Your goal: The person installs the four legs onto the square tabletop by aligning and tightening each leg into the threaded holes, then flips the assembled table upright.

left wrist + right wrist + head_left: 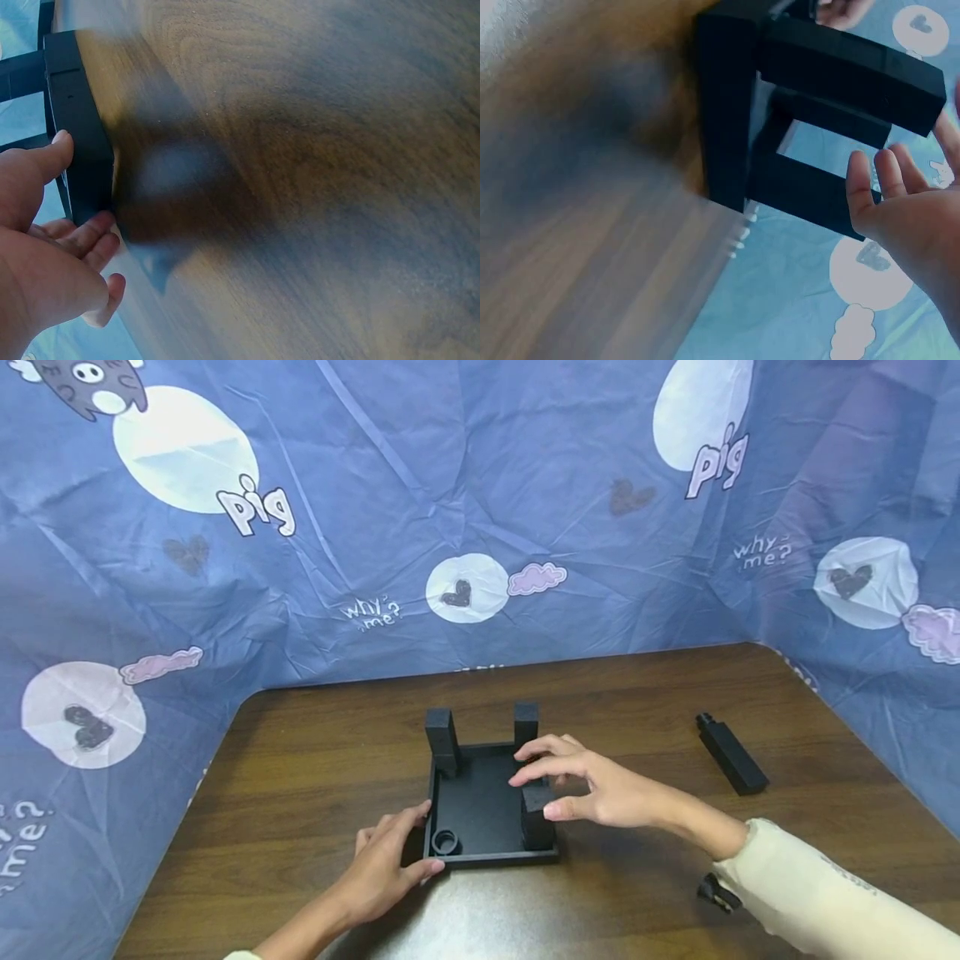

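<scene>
A black square tray (480, 806) with a low rim lies on the table, three square black legs standing up from its corners. They are the far left leg (442, 737), the far right leg (527, 723) and the near right leg (537, 828). At the near left corner is a round socket (446, 842). My left hand (381, 870) holds that corner, thumb at the near side and fingers along the left side. My right hand (600, 783), fingers spread, is around the top of the near right leg; whether it touches is unclear.
A loose black leg (732, 757) with a threaded end lies to the right on the wooden table (322, 752). Close to the right sleeve (810, 885) is a small black object (718, 893). Blue printed cloth (420, 485) hangs behind and at the sides.
</scene>
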`<state>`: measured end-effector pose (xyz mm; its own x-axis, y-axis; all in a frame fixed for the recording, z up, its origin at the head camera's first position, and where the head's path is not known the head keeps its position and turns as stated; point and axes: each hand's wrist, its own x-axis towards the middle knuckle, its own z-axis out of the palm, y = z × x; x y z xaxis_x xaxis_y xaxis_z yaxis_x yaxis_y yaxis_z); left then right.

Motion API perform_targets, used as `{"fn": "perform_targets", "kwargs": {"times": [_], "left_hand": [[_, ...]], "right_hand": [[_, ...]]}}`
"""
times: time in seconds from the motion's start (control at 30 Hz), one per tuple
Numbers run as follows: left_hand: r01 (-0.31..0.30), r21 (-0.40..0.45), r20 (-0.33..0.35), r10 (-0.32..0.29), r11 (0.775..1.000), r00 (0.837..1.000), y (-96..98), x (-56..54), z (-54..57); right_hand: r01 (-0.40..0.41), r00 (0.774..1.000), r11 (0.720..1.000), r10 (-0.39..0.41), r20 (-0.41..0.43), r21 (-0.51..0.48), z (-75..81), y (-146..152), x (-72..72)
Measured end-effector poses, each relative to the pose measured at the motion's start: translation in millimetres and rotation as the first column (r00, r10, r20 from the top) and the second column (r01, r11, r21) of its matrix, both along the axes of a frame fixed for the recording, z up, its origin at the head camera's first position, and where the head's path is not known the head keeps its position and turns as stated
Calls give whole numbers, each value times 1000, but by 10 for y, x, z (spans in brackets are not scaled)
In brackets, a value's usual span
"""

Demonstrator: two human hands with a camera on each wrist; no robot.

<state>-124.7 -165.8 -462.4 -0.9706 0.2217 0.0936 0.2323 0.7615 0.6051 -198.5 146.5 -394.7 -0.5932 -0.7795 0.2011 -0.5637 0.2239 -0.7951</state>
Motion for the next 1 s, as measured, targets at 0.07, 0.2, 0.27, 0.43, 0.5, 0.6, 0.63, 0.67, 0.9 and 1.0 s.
{"fn": "perform_targets", "kwargs": {"times": [0.07, 0.2, 0.27, 0.43, 0.5, 0.6, 0.63, 0.67, 0.9, 1.0], "left_hand": [[-1, 4, 4, 1, 1000, 1000, -3, 1, 6], [1, 7, 18, -1, 1000, 1000, -6, 4, 15], [1, 7, 23, -1, 1000, 1000, -4, 3, 17], [-2, 5, 14, 2, 1000, 1000, 2, 2, 14], [-4, 1, 9, 4, 1000, 1000, 5, 1, 9], [-6, -3, 6, 6, 1000, 1000, 7, -1, 4], [-6, -3, 5, 6, 1000, 1000, 8, -1, 3], [-5, -4, 5, 5, 1000, 1000, 8, 0, 3], [-7, -4, 6, 7, 1000, 1000, 5, 4, 8], [-7, -5, 7, 8, 1000, 1000, 5, 1, 6]], "right_hand": [[1, 1000, 1000, -2, 15, 20, 21, 7, -8], [21, 1000, 1000, -21, 16, 19, 12, -14, -10], [25, 1000, 1000, -25, 4, 5, -3, -28, -10], [28, 1000, 999, -28, -12, -21, -26, -42, -12], [28, 999, 999, -29, -24, -31, -33, -42, -12], [26, 999, 999, -27, -36, -42, -49, -40, -12], [24, 999, 999, -26, -39, -47, -55, -39, -13], [22, 999, 998, -24, -42, -51, -60, -38, -14], [11, 1000, 999, -13, -28, -52, -75, -14, -21], [5, 1000, 999, -5, -8, -38, -67, 22, -21]]}}
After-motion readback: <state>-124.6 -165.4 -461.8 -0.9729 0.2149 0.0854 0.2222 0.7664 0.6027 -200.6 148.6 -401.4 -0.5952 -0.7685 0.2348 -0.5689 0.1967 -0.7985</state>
